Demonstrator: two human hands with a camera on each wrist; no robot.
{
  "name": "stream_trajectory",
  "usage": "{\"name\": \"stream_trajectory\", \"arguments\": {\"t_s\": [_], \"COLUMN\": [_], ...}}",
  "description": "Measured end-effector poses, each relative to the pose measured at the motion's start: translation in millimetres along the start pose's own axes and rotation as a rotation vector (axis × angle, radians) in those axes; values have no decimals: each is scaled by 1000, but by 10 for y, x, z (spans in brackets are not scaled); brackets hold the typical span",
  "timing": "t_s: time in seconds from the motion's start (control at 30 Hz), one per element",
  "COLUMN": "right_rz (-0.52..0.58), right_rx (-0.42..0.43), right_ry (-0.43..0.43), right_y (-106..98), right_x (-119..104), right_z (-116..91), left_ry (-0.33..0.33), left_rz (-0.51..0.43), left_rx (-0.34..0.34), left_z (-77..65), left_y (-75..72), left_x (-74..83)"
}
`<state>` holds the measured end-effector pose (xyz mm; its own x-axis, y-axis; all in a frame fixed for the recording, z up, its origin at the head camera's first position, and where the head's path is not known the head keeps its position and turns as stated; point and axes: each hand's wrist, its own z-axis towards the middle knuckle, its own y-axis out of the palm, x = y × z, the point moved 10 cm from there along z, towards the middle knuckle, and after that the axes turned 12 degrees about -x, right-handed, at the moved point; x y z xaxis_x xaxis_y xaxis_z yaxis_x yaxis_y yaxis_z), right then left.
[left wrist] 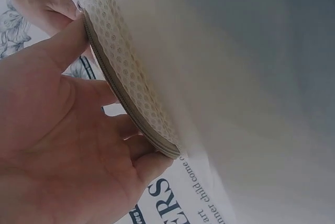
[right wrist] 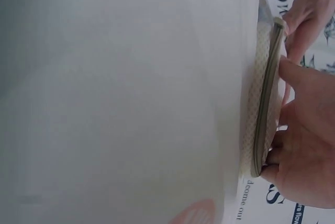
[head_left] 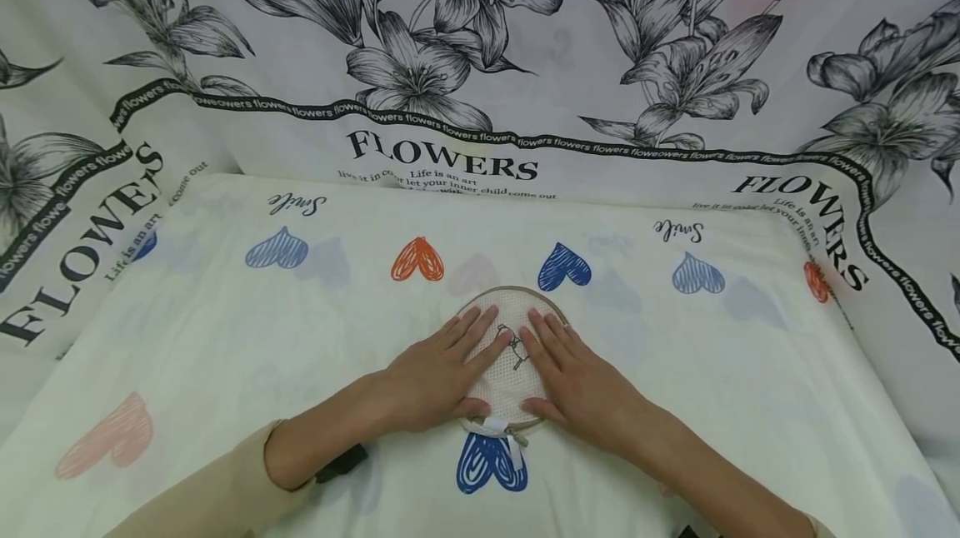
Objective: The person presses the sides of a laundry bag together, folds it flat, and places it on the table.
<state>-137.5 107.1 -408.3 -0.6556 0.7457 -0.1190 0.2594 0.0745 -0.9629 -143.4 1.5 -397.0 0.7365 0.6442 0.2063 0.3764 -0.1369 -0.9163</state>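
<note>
A round off-white mesh pouch [head_left: 502, 384] with a brownish zipper round its edge lies on the heart-print cloth. Both hands rest on top of it, fingers extended toward its far edge. My left hand [head_left: 431, 376] covers the left part, and my right hand [head_left: 588, 388] the right part. Between them shows a small black line drawing [head_left: 514, 346]. A zipper pull [head_left: 517, 440] sits at the near edge beside a white tab [head_left: 495, 425]. In the left wrist view, fingertips touch the zipper [left wrist: 123, 96]; the right wrist view shows the mesh side wall [right wrist: 255, 96] below the fingers.
The white cloth [head_left: 300, 338] bears printed hearts, among them a blue heart [head_left: 492, 465] just below the pouch. Behind and at the sides hangs white fabric [head_left: 562, 80] printed with black flowers and lettering. A dark object [head_left: 341, 463] shows beside the left forearm.
</note>
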Motion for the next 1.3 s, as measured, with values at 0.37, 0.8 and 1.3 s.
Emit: {"name": "stream_trajectory", "arguments": {"t_s": [0.37,0.8,1.3], "right_rz": [40,69,171], "right_rx": [-3,73,97], "right_ry": [7,36,71], "right_y": [3,-142,-223], "right_x": [-20,21,160], "right_z": [-23,-104,-199], "left_ry": [-3,-49,-90], "left_rz": [28,-41,-76], "left_rx": [36,99,166], "left_z": [-56,-85,-164], "left_y": [13,-76,-221], "left_x": [28,-10,-130]}}
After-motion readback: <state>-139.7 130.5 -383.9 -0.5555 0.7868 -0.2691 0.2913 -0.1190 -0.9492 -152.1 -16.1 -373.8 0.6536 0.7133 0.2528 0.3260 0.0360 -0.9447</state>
